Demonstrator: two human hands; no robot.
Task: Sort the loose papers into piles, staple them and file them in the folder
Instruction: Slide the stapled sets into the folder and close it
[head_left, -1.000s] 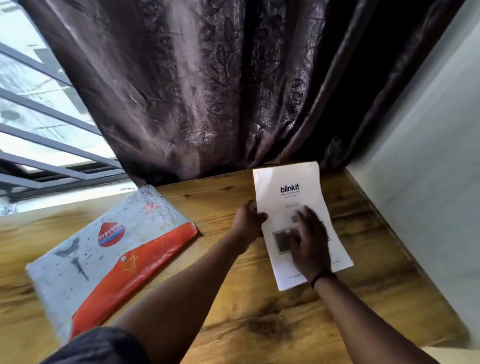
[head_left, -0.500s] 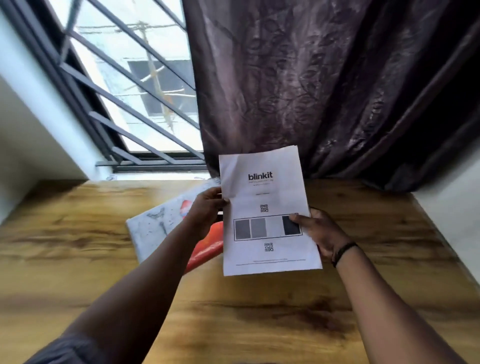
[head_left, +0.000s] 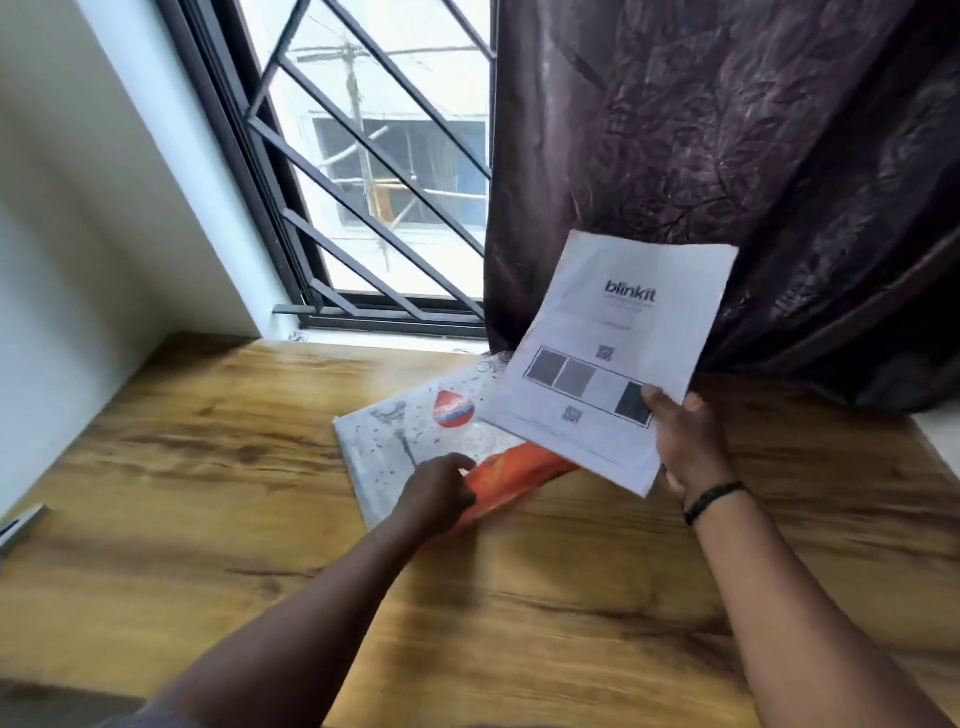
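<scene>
Overlapping the folder (head_left: 415, 447) — papers (head_left: 613, 358) (curtain (head_left: 727, 156) behind), right hand (head_left: 685, 441) gripping.

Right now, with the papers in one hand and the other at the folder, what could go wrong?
The right hand pinches the papers only at one lower corner, so the sheets may sag, fan out or slip. The left hand pulls at the orange flap of the folder; nothing else holds the folder, so it could slide on the table.
</scene>
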